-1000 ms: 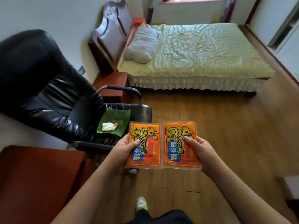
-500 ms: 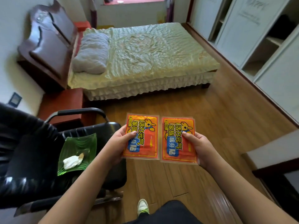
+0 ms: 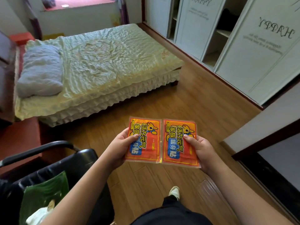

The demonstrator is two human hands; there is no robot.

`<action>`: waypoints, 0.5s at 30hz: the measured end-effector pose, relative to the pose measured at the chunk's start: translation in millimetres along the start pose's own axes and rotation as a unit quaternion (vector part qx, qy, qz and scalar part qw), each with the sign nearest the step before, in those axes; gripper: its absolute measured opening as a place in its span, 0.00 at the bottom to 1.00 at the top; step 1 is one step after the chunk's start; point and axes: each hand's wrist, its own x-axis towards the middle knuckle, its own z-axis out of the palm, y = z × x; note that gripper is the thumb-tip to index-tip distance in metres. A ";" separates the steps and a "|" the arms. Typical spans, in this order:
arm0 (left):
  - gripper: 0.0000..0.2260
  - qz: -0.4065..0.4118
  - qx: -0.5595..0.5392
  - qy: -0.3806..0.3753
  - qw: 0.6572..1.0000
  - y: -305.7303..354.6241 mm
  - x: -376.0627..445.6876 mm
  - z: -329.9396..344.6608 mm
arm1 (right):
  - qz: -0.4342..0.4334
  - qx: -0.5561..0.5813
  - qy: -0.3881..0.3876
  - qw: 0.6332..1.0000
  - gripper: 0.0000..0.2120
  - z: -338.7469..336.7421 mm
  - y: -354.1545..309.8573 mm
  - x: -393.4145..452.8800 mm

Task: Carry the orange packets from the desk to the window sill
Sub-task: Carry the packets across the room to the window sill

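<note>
While your left hand (image 3: 119, 147) and right hand (image 3: 200, 149) are pinching the light, floppy packets (image 3: 162, 142) by their outer edges, fingers (image 3: 189, 138) clenched, you are keeping them flat.

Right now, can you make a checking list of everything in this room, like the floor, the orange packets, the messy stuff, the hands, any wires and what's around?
Surface: wooden floor, bare along the bed.
Job's things: left orange packet and right orange packet, held side by side, edges meeting; window sill far off beyond the bed.
Clutter: green dish with something white on the black chair.
Grippers: left hand and right hand each hold a packet.
Cables: nothing seen.
Surroundings: bed, pillow, white wardrobe.
</note>
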 end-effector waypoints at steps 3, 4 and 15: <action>0.17 -0.007 0.019 0.000 1.000 10.0 36.2 17.5 | -0.007 0.014 0.011 1.000 0.12 -18.3 -13.7 25.6; 0.15 -0.007 0.024 0.002 1.000 13.5 49.1 23.6 | -0.008 0.017 0.014 1.000 0.12 -24.7 -19.1 35.4; 0.20 -0.016 0.043 -0.002 0.999 63.7 173.9 100.7 | -0.001 0.028 0.013 1.000 0.22 -94.2 -112.7 127.3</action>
